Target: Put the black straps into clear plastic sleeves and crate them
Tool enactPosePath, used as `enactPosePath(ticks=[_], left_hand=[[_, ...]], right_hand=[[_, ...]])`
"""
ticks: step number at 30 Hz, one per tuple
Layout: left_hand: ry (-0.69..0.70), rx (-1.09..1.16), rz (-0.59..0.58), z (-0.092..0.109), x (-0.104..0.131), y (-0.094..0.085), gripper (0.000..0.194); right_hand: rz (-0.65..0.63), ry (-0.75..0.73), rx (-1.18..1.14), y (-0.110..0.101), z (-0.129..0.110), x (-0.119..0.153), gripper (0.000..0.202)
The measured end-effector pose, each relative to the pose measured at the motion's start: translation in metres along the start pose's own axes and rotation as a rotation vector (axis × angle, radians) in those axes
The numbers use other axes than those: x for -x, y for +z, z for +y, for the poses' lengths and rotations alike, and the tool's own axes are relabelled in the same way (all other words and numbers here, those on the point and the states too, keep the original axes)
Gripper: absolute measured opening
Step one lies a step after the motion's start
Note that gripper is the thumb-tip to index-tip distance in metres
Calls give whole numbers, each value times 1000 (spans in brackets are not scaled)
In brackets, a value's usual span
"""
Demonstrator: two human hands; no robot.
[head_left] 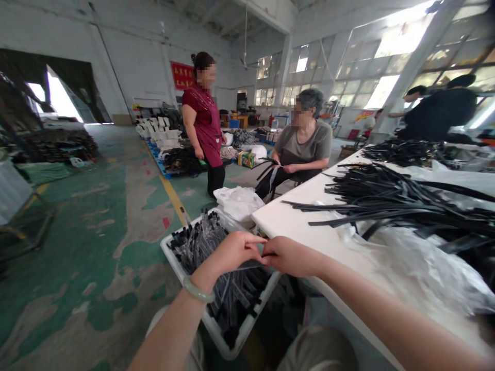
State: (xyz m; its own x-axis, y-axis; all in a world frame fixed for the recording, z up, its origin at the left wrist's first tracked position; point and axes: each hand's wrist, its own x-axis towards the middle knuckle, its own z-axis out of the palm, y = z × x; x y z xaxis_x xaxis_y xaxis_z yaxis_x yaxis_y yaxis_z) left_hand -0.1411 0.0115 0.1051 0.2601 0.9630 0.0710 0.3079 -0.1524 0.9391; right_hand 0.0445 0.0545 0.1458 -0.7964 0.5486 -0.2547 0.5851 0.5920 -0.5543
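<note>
- Two hands meet just over the white bin: the left hand (232,251) and right hand (291,256) have their fingers pinched together on a thin dark strip (251,265), one at each end of what shows.
- The strip hangs above the white bin's (172,257) far corner, close to the near edge of the bench (286,219). A pale bangle (198,290) sits on the left wrist.
- Judged from this, the step in hand is handling a single strip held between both hands; any next move would call for a steady pinch at both ends so the thin piece does not twist or slip.
- The white bin is filled with many more dark strips in clear sleeves (216,257), and beyond it lies a white bag (240,202).
- Farther along the bench from the bin, a large heap of long black strips (398,201) spreads out.
- Past the bin, a seated person (305,144) handles black strips; another person (203,113) stands beside.
- The strip's full length is hidden by the fingers, and the bin's near end is cut off by the forearms.
</note>
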Motion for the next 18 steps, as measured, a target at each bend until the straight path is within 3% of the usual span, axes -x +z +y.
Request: enactPosePath(ticks=[3,5,8,12,15,18], left_hand=[[24,28,58,-3,1,-20,41],[48,36,161,-6,0,-42,41],[135,15,499,-2,-2,-81,46],[306,-26,999,25,14,-123,47],[349,-64,1147,37,49,-130,45],[134,-69,1156,14,92,-119,49]], right_hand=[[37,-118,-189,4,-3,-21,29],[110,-231,-343,3,-8,-42,33],[317,-326,-449,-3,-27,-80,35],[685,-374,-582,-9,-56,-116,33],[842,-374,-680,8,-64,-117,36],[909,-291,-777,60,-55,-107,44]])
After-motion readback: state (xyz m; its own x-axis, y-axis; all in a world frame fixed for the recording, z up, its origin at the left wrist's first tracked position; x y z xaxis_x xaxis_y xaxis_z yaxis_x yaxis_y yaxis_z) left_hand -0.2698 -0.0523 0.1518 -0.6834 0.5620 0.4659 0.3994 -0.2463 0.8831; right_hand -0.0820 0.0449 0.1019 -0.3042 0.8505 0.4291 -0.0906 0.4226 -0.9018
